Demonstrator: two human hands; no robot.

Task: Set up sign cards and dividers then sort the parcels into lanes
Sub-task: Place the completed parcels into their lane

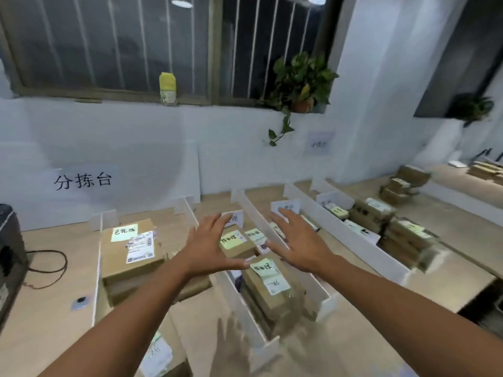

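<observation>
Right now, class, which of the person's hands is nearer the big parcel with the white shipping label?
Left. The left hand hovers open just right of that parcel; the right hand hangs open farther right, over the white divider.

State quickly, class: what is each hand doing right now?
Left hand: open, fingers spread, holding nothing, above the parcels.
Right hand: open, fingers spread, holding nothing.

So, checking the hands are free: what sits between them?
In the head view, between the open left hand and right hand lie brown parcels with yellow sticky notes, below the hands; neither hand grips anything.
</observation>
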